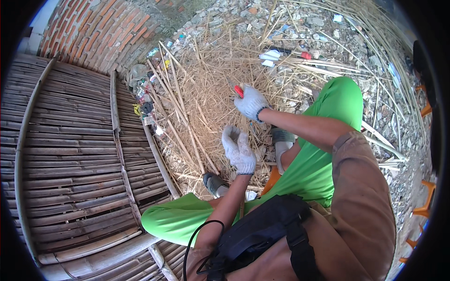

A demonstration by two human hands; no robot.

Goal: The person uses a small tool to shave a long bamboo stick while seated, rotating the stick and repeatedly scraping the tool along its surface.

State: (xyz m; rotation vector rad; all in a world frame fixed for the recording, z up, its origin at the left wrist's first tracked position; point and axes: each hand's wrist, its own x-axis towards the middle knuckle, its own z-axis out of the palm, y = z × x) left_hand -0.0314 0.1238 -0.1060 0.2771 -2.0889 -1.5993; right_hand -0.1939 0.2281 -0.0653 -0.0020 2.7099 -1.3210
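My right hand (251, 102), in a white knitted glove, is closed around a small red-handled knife (239, 91). Its thin grey blade points away to the upper left, over the straw, and most of the handle is hidden in the fist. Lower and a little to the left, my left hand (238, 149) wears a soiled white glove. Its fingers are curved, with a gap between them and the thumb, and I see nothing in it. Beneath both hands spreads a heap of dry straw and thin shavings (215, 70).
Long split bamboo strips (180, 110) lie left of the heap. A bamboo slat platform (79, 159) fills the left side, below a brick wall (98, 35). Rubble ground (375, 112) with litter extends right. Orange plastic chair legs (425, 199) stand at the right edge.
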